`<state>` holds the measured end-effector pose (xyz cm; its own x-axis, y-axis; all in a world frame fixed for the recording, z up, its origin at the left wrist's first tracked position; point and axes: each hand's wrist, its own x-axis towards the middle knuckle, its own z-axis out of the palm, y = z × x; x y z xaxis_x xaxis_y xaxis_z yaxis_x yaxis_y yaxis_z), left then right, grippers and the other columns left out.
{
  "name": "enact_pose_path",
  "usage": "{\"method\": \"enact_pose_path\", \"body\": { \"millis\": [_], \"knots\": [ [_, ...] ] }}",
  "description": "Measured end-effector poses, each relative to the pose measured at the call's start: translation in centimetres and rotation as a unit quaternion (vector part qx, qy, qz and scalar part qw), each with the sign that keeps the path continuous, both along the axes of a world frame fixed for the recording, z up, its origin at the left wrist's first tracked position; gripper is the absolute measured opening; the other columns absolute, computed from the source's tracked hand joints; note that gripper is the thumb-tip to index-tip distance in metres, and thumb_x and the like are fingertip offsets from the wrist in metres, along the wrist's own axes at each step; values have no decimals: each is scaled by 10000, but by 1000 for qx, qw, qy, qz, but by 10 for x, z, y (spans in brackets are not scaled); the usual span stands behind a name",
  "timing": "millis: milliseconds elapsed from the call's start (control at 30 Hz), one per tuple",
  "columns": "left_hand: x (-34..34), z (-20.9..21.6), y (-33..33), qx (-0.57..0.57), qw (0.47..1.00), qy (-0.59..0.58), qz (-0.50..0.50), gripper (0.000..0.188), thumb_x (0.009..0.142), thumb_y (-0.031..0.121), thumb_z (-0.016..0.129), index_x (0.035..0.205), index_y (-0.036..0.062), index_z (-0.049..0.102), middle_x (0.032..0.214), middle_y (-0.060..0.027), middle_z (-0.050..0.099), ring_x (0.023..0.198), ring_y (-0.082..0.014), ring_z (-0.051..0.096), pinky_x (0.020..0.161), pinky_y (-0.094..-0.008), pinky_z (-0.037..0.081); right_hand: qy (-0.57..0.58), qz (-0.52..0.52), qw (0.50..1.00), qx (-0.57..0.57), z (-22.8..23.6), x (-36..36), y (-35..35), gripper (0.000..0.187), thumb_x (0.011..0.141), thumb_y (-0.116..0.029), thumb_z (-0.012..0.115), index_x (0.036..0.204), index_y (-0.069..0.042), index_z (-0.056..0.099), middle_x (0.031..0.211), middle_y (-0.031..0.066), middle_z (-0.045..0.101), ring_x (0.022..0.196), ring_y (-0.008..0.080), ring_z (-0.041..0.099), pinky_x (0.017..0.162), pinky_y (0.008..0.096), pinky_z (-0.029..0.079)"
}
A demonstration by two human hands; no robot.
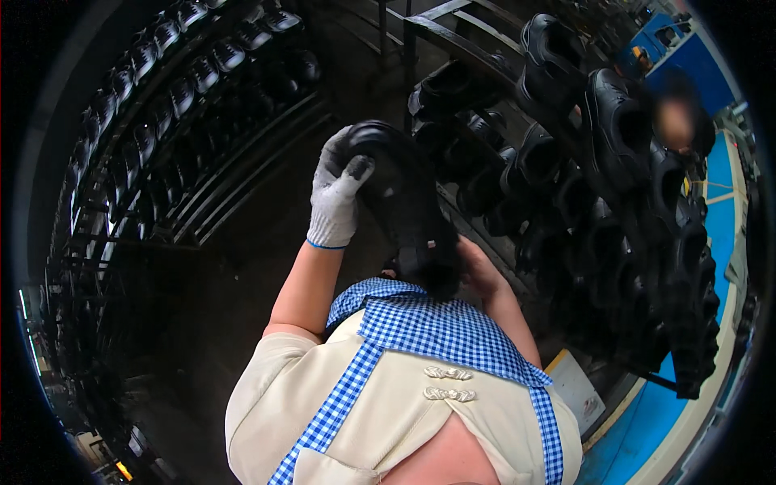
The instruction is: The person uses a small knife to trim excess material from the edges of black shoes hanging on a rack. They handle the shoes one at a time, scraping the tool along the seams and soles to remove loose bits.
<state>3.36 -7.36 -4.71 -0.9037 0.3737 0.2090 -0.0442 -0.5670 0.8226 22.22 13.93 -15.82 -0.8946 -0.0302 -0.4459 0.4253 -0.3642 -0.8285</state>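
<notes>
In front of my chest is a black shoe (408, 198), its rounded toe end pointing away from me and its other end close to my apron. A small pale mark shows near that close end. My left hand (338, 182), in a white knit glove with dark fingertips, grips the toe end, thumb laid across the near face. Bare and ungloved, my right hand (482, 268) is against the right side of the shoe at the end by my apron. Its fingers are partly hidden behind the shoe and slightly blurred.
To the right, a metal rack (453, 31) carries several rows of black shoes (618, 121). Another rack of glossy black shoes (182, 89) curves along the left. Beyond the right rack are a blue-topped bench (723, 182) and another person (677, 121).
</notes>
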Motion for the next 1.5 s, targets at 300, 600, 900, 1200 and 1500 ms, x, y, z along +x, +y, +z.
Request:
{"method": "enact_pose_path", "body": {
  "millis": [300,600,900,1200,1500],
  "knots": [
    [2,20,1,-147,966,154,-147,572,733,98,809,1254,-2,595,1194,-81,638,1112,-182,606,1010,-325,468,363,-83,788,490,100,-20,3,323,964,-71,599,1286,-74,631,988,90,628,798,137,629,621,237,479],
    [13,27,12,-181,950,180,-182,587,704,204,827,1219,8,625,1147,-81,658,1080,-186,619,995,-330,478,429,-31,622,654,179,-21,-7,322,863,-57,710,1176,-131,718,818,71,633,596,161,613,498,241,502],
    [19,32,19,-166,943,186,-223,613,677,242,845,1202,9,630,1133,-77,658,1066,-193,625,979,-327,483,461,-27,598,655,192,-25,-1,291,779,-64,766,1068,-63,735,790,63,655,589,166,648,497,246,529],
    [24,30,40,-209,881,335,-260,522,716,249,798,1149,-3,654,1046,-125,676,963,-255,665,894,-342,536,445,171,456,752,231,-11,7,99,766,-62,704,852,-24,672,807,67,632,652,173,666,538,263,545],
    [31,19,46,-242,865,322,-300,533,696,180,825,1162,-7,647,1064,-125,680,973,-227,664,919,-328,525,385,226,526,724,206,-17,13,104,753,-94,715,796,-42,636,764,93,622,649,216,659,570,292,544]
  ]
}}
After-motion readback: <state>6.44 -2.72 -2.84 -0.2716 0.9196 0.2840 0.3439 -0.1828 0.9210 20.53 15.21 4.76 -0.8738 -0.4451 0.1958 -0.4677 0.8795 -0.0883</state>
